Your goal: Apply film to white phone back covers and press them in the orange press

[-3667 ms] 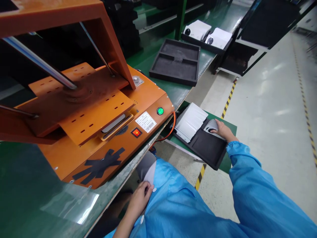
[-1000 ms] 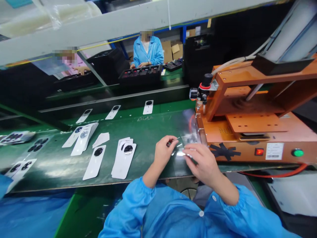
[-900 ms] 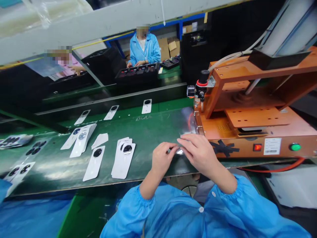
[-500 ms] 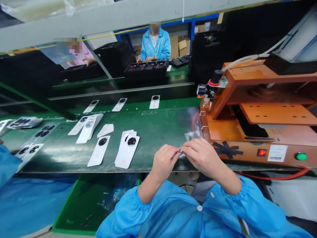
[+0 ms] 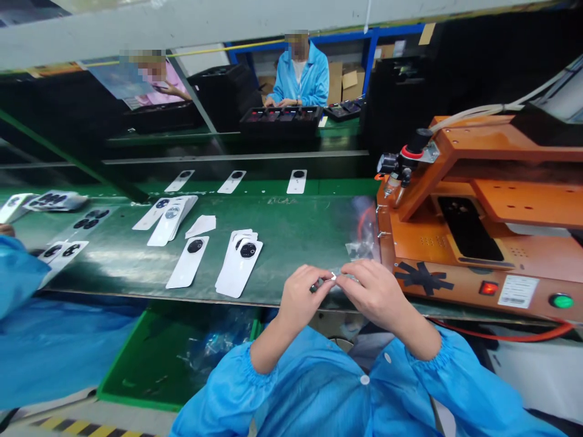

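My left hand (image 5: 301, 297) and my right hand (image 5: 374, 294) meet above the bench's front edge, both closed with fingertips pinched together. Between them is a small white piece (image 5: 334, 277), mostly covered by the fingers; its kind I cannot make out. Left of my hands lies a stack of white phone back panels (image 5: 237, 273), each with a round black camera area. A single white panel (image 5: 186, 270) rests beside it, with a torn-looking white sheet (image 5: 201, 226) behind. Clear plastic film (image 5: 359, 250) lies just past my right hand.
An orange press machine (image 5: 455, 243) stands at right, a black phone-shaped plate (image 5: 470, 227) on its bed. More panels (image 5: 166, 221) lie on the green bench (image 5: 291, 233). Below is a green bin (image 5: 146, 358). A co-worker's blue sleeve (image 5: 20, 273) is at left; two people sit opposite.
My view has turned slightly, showing more of the press bed. My fingertips have shifted a little, and more of the small white piece shows between them.
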Action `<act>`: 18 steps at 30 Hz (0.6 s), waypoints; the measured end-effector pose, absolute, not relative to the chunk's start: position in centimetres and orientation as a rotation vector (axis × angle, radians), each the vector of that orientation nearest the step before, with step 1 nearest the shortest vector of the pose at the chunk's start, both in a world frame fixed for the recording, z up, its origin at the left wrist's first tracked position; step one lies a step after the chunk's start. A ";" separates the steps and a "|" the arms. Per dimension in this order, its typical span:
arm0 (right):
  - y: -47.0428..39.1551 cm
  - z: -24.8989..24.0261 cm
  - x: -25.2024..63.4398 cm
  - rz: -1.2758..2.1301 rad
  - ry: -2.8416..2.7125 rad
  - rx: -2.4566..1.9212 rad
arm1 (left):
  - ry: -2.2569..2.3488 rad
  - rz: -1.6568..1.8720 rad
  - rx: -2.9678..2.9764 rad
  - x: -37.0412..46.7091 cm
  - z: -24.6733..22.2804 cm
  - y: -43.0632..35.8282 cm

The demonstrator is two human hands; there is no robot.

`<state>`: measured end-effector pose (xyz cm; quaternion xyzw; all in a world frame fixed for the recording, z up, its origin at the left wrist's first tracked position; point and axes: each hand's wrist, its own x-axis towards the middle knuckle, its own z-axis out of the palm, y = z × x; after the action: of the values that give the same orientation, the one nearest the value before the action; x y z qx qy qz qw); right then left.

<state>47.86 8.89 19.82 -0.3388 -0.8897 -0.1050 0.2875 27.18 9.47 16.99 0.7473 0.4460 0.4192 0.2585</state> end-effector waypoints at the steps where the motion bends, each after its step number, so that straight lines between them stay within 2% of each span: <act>1: 8.7 19.7 47.7 -0.276 -2.357 -0.869 | 1.194 1.088 1.846 27.0 16.8 9.1; 6: 7.2 17.9 46.1 -0.110 -2.360 -0.670 | 0.939 0.977 1.017 25.5 14.3 4.9; 8: 6.6 16.4 44.6 0.004 -2.396 -0.608 | 0.980 0.977 0.789 24.5 12.6 2.8; 13: 4.9 13.2 40.3 0.318 -2.327 -0.506 | 1.369 1.083 0.550 19.0 7.8 -1.0; 18: 6.7 12.4 39.9 0.614 -1.847 -0.957 | 1.900 1.373 0.372 8.6 3.1 -1.2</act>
<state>39.91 6.69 12.36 -0.3902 -0.7527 0.2502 0.4675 8.59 -1.16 3.08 0.1452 0.7421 0.5364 0.3748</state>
